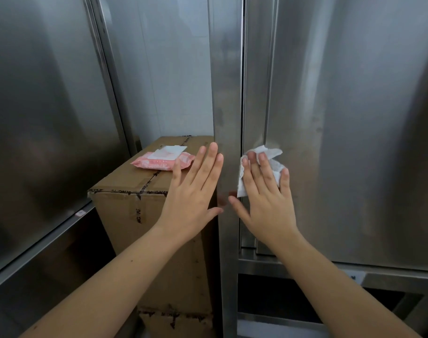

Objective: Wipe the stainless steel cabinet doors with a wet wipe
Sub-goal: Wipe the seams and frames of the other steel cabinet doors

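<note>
While both bare forearms reach up from the bottom edge, the left hand (194,191) lies flat and open w/ fingers spread, holding nothing, its fingertips on the narrow steel upright (226,93) and its palm in front of the cardboard box (125,211). Just right of that upright, the right hand (266,198) is also flat, fingers extended, pressing a crumpled white wet wipe (272,158) against the stainless steel cabinet door (342,118); the wipe sticks out above the fingertips and at the hand's left side, over the door's left edge near the seam. Left of the upright, touching it, stands the tall taped box, and on its top lies a pink wet-wipe pack (163,161) w/ a white sheet poking out of the opening. Beyond the box, a pale tiled wall (166,69). Further left of the upright, another steel door (44,106) fills the frame's left side.
</note>
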